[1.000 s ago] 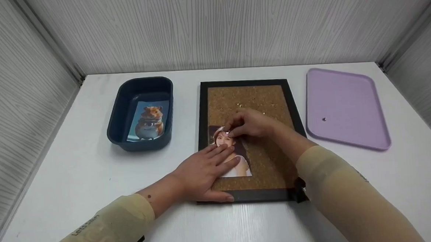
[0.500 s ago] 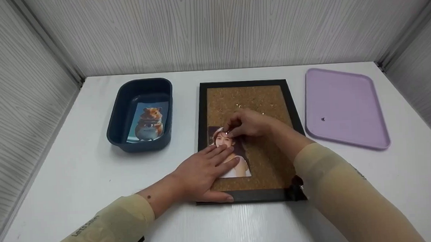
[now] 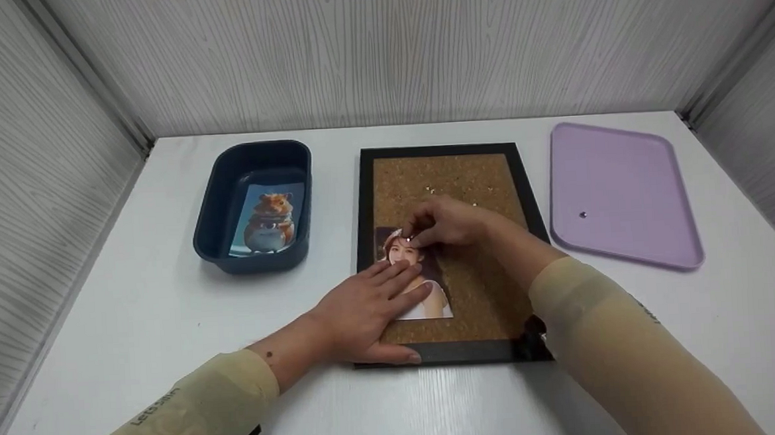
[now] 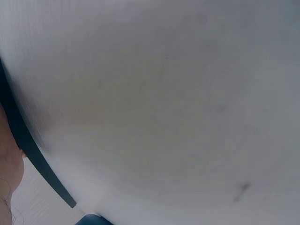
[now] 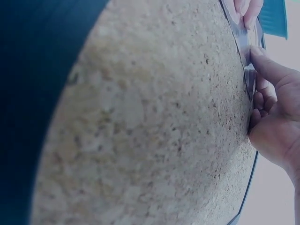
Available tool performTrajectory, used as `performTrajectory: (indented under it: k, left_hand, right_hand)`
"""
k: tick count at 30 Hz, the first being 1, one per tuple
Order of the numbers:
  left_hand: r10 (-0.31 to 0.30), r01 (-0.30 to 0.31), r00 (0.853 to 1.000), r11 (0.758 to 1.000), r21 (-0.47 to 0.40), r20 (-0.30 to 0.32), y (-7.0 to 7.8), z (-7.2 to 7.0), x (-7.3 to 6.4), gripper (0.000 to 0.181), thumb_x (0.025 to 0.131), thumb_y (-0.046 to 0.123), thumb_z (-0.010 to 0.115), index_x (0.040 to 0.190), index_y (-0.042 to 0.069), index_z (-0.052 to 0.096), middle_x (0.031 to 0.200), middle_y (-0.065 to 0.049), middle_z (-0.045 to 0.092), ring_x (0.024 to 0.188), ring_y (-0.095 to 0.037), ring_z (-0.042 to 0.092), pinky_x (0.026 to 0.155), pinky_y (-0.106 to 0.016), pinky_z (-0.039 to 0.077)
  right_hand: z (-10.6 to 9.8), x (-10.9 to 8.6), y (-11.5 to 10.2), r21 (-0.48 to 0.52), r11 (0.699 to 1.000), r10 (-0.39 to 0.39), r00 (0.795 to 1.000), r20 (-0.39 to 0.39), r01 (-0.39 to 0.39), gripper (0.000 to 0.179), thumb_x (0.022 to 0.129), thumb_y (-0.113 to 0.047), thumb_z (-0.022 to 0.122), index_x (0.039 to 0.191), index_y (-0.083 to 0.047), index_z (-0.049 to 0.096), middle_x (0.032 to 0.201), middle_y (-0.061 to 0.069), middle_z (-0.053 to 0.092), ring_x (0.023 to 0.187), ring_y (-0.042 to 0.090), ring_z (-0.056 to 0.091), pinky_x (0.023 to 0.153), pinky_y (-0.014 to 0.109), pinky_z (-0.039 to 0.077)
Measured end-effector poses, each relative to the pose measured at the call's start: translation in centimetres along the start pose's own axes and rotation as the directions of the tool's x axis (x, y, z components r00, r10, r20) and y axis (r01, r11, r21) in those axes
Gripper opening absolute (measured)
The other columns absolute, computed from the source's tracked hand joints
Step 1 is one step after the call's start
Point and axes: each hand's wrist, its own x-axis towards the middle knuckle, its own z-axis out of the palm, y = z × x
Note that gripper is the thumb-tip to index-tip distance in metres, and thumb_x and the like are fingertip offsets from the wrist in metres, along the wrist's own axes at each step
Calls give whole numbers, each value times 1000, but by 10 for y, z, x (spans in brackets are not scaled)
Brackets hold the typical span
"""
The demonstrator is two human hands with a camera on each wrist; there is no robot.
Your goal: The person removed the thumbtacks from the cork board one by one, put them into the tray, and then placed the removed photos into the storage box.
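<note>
A portrait photo (image 3: pixel 438 306) lies on the lower left of a black-framed corkboard (image 3: pixel 491 298). My left hand (image 3: pixel 369 304) rests flat across it, fingers spread, with the thumb along the frame's front edge. At the photo's top, the thumb and curled fingers of my right hand (image 3: pixel 451 221) pinch a small shiny thumbtack (image 3: pixel 408 239). In the right wrist view, the right hand (image 5: pixel 279 101) is at the photo's edge, side-on, close to the left hand's fingertips (image 5: pixel 251 11). The left wrist view mostly shows white tabletop, with a piece of skin at its left edge.
On the left stands a dark blue bin (image 3: pixel 205 220) with a hamster picture (image 3: pixel 268 220) inside. A lilac tray (image 3: pixel 617 179) on the right holds one small shiny tack (image 3: pixel 583 214). Several tiny shiny tacks (image 3: pixel 430 190) show on the upper cork. Wood-grain panels (image 3: pixel 379 52) enclose the table.
</note>
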Motion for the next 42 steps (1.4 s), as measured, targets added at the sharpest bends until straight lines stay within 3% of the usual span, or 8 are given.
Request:
performTrajectory:
  k: [20, 27, 42]
  left_hand:
    - [-2, 2, 1000, 1000, -7, 1, 1, -1, 0, 101, 96, 88, 30, 171, 20, 23, 177, -11, 17, 163, -27, 14, 130, -46, 14]
    - [-10, 11, 1000, 1000, -13, 10, 1, 0, 0, 102, 96, 88, 31, 172, 21, 21, 177, -10, 15, 163, -26, 13, 131, -45, 13]
    - [3, -3, 1000, 1000, -16, -7, 0, 1, 0, 101, 97, 87, 30, 171, 20, 23, 177, -11, 16, 163, -27, 14, 131, -45, 13]
  right_hand:
    - [-1, -1, -1, -11, 999, 47, 999, 8, -47, 12, 103, -7, 70, 114, -12, 74, 107, 5, 68, 96, 20, 60, 85, 34, 49]
    - [1, -2, -1, 16, 998, 61, 998, 3, -61, 18, 103, -8, 70, 121, -12, 73, 112, 5, 69, 98, 20, 61, 86, 34, 52]
    - [1, -2, 0, -9, 1000, 28, 999, -16, -28, 19, 101, -11, 74, 120, -13, 73, 116, 5, 68, 104, 20, 60, 91, 36, 51]
